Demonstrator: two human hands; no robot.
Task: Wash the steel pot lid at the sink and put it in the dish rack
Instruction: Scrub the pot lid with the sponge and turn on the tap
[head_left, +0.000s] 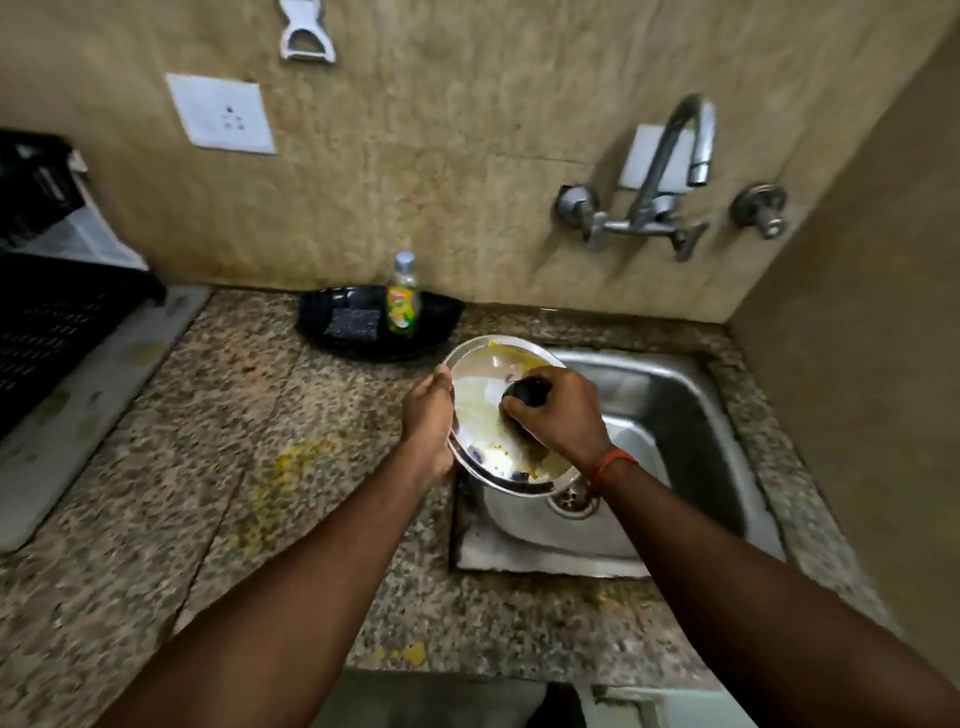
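The steel pot lid (483, 415) is round, smeared with yellow food residue, and has a black knob in its middle. It is held tilted over the left edge of the steel sink (670, 410). My left hand (428, 415) grips the lid's left rim. My right hand (558, 410) is closed around the black knob; a red thread circles that wrist. The tap (675, 156) on the wall is not running. The black dish rack (41, 322) stands at the far left, partly cut off by the frame.
A black tray (441, 317) by the wall holds a dish soap bottle (403, 301) and a scrub pad (349, 323). The granite counter (208, 441) has yellow stains. A grey mat (78, 405) lies under the rack. The sink drain (571, 499) shows below the lid.
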